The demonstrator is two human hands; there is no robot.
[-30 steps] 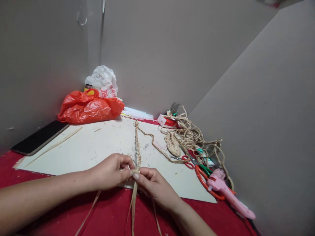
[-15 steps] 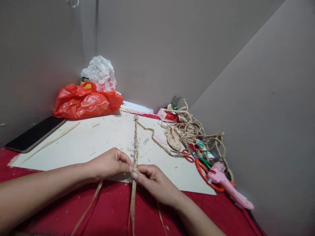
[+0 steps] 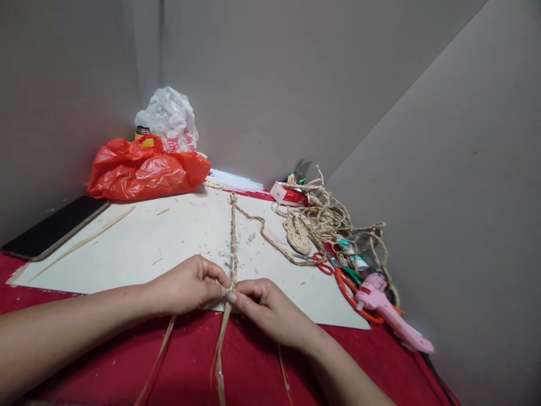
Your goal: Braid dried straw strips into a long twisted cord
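A braided straw-coloured cord (image 3: 234,237) runs up the white board, its lower end between my hands. My left hand (image 3: 196,285) pinches that end from the left, thumb and forefinger pressed together. From the right, my right hand (image 3: 266,307) grips the same spot with thumb and fingers closed. Below the pinch a loose flat fibre strand (image 3: 222,344) hangs over the red cloth. Thinner strands trail under each hand. A twisted length of cord (image 3: 264,231) leads from the braid's top toward the right.
On the white board (image 3: 190,225) lie an oval braided coil (image 3: 298,234) and red-handled scissors (image 3: 323,264). To the right are tangled cord (image 3: 333,217), orange-handled scissors (image 3: 346,293) and a pink glue gun (image 3: 393,316). A phone (image 3: 54,228) and an orange plastic bag (image 3: 147,172) sit left.
The hanging strand below the pinch has swung to the left. Both hands keep their pinch at nearly the same place. The whole view has shifted slightly.
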